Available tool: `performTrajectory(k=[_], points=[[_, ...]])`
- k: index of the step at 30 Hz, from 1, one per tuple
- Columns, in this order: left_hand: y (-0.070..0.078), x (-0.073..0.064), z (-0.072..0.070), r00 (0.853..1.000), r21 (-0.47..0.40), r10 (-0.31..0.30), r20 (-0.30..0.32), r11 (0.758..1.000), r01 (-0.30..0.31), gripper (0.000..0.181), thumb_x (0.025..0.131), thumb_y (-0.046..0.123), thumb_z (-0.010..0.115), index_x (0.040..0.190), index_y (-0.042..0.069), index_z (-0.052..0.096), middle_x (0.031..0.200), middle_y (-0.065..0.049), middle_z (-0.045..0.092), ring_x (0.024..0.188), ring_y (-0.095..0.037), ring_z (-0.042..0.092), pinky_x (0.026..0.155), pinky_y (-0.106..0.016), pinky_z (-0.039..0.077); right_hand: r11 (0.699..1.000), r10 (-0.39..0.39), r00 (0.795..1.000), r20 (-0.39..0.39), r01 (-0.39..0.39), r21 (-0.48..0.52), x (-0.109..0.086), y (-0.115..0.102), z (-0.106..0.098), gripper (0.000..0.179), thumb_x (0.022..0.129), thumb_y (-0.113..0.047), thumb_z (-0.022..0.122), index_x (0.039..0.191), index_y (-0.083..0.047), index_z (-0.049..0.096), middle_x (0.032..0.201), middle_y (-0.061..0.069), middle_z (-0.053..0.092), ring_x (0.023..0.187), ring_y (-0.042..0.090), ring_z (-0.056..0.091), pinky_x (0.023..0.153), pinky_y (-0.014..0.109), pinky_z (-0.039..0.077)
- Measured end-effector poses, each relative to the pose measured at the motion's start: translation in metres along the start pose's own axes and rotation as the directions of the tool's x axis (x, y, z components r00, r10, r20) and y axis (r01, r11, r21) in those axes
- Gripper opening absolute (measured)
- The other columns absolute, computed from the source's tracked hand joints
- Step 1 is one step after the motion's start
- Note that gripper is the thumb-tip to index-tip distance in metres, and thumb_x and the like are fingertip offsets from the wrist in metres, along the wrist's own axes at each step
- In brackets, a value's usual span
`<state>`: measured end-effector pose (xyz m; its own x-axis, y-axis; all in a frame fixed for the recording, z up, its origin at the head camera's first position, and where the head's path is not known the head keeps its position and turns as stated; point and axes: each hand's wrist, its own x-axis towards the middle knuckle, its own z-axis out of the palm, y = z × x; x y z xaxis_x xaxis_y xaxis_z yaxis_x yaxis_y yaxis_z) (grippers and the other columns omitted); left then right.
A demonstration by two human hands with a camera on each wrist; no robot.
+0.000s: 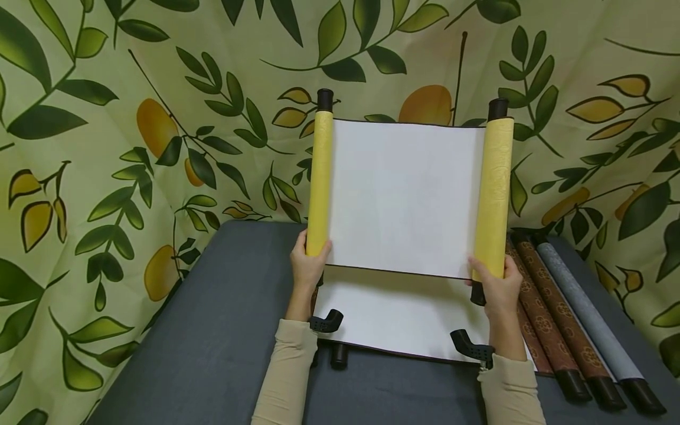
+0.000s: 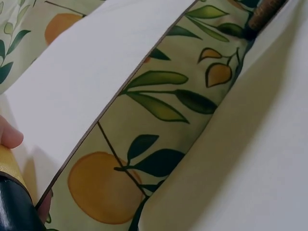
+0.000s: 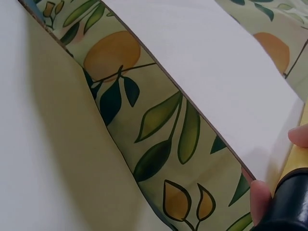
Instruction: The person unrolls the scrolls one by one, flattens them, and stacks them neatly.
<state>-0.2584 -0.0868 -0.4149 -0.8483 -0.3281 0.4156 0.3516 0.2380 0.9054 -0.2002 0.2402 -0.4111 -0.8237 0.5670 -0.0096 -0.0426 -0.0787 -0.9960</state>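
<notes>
Both hands hold up a partly unrolled scroll [image 1: 406, 195], its blank white sheet stretched between two yellow rolls with black end knobs. My left hand [image 1: 308, 262] grips the lower end of the left roll [image 1: 320, 183], thumb on the front. Around the lower part of the right roll [image 1: 493, 195], my right hand [image 1: 502, 286] curls, just above the black knob [image 1: 478, 293]. Below the raised scroll, another white sheet [image 1: 398, 313] lies spread on the table. In the left wrist view a thumb [image 2: 10, 134] presses beside the yellow roll; fingertips [image 3: 260, 199] show by the knob in the right wrist view.
Brown patterned rolls [image 1: 563, 313] and a grey roll [image 1: 589, 313] with black knobs lie at the right of the dark grey table [image 1: 212, 330]. A black knob [image 1: 339, 356] pokes out below the lower sheet. Leaf-patterned cloth [image 1: 212, 118] hangs behind the table.
</notes>
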Motion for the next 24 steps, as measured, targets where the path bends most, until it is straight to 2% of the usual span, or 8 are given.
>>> performTrajectory(k=[4, 10, 17, 21, 24], points=[[-0.002, 0.001, -0.003, 1.000, -0.009, 0.005, -0.008, 1.000, -0.005, 0.044, 0.078, 0.010, 0.076, 0.118, 0.000, 0.062, 0.092, -0.027, 0.064, 0.071, -0.011, 0.045, 0.064, -0.026, 0.038, 0.998, -0.020, 1.000, -0.001, 0.020, -0.063, 0.002, 0.001, -0.001, 0.030, 0.082, -0.017, 0.075, 0.102, -0.027, 0.055, 0.089, -0.008, 0.050, 0.068, 0.001, 0.054, 0.050, 0.016, 0.050], [-0.006, 0.004, -0.008, 1.000, 0.026, 0.027, 0.008, 0.999, -0.027, 0.042, 0.079, 0.012, 0.076, 0.117, 0.000, 0.063, 0.088, -0.026, 0.064, 0.068, -0.009, 0.045, 0.062, -0.025, 0.038, 0.979, -0.027, 1.000, 0.012, 0.029, -0.202, 0.003, 0.000, -0.003, 0.028, 0.084, -0.026, 0.074, 0.106, -0.027, 0.057, 0.086, -0.015, 0.051, 0.074, -0.001, 0.052, 0.060, 0.012, 0.047], [-0.004, 0.006, -0.013, 0.998, 0.064, 0.044, 0.055, 0.997, -0.047, 0.042, 0.080, 0.012, 0.075, 0.116, -0.004, 0.062, 0.080, -0.023, 0.059, 0.063, -0.010, 0.043, 0.059, -0.024, 0.037, 0.943, 0.065, 0.996, 0.058, -0.042, -0.330, 0.003, -0.004, -0.008, 0.050, 0.088, -0.037, 0.068, 0.129, -0.013, 0.049, 0.094, -0.014, 0.047, 0.086, 0.005, 0.045, 0.074, 0.017, 0.040], [-0.003, 0.005, -0.015, 0.994, 0.082, 0.015, 0.106, 0.996, -0.024, 0.042, 0.081, 0.015, 0.073, 0.117, -0.004, 0.061, 0.073, -0.013, 0.053, 0.060, -0.010, 0.041, 0.056, -0.024, 0.035, 0.944, 0.101, 0.993, 0.056, -0.078, -0.321, 0.003, -0.005, -0.010, 0.056, 0.090, -0.035, 0.066, 0.134, -0.009, 0.043, 0.098, -0.012, 0.044, 0.091, 0.007, 0.042, 0.081, 0.023, 0.036], [-0.002, 0.003, -0.015, 0.992, 0.076, 0.011, 0.123, 0.997, -0.020, 0.042, 0.082, 0.019, 0.071, 0.115, -0.004, 0.060, 0.070, -0.007, 0.048, 0.059, -0.011, 0.039, 0.055, -0.025, 0.034, 0.956, 0.093, 0.995, 0.025, -0.082, -0.281, 0.003, -0.005, -0.008, 0.054, 0.090, -0.031, 0.066, 0.134, -0.008, 0.044, 0.099, -0.012, 0.044, 0.091, 0.007, 0.042, 0.080, 0.021, 0.038]])
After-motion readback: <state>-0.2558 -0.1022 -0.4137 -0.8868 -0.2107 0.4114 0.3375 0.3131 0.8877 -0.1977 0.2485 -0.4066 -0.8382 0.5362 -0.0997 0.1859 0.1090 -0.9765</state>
